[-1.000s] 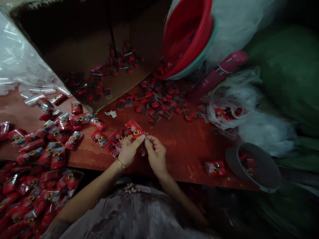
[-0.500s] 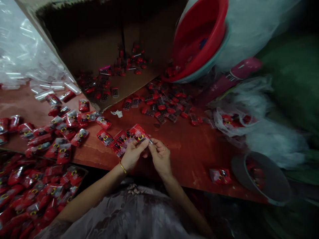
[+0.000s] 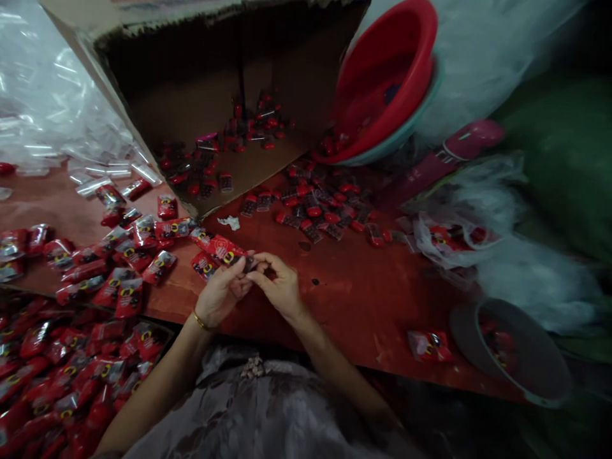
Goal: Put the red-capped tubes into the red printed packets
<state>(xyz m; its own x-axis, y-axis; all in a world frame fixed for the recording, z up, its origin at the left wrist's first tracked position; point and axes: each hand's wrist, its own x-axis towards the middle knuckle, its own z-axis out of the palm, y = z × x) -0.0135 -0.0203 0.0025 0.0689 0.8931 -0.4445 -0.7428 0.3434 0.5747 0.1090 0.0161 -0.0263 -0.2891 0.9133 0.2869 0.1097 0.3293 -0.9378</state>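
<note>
My left hand is closed around the near end of a red printed packet with a yellow-and-black mark. My right hand meets it at the fingertips, pinching a small dark piece at the packet's right end; its details are hidden by the fingers. Another red packet lies on the table just beyond my left hand. Further left, several finished-looking red packets are scattered. Past my hands is a heap of small clear containers with red caps and dark contents.
A cardboard box lies open with more red-capped containers. Right of it lean a red basin and a dark pink bottle. A grey bowl stands at the right edge. Red packets fill a bin at lower left; clear sleeves lie behind.
Both hands have moved left along the table, together with the packet. The fanned red packets under the left hand no longer show spread out. A dark spot on the table has come into view.
</note>
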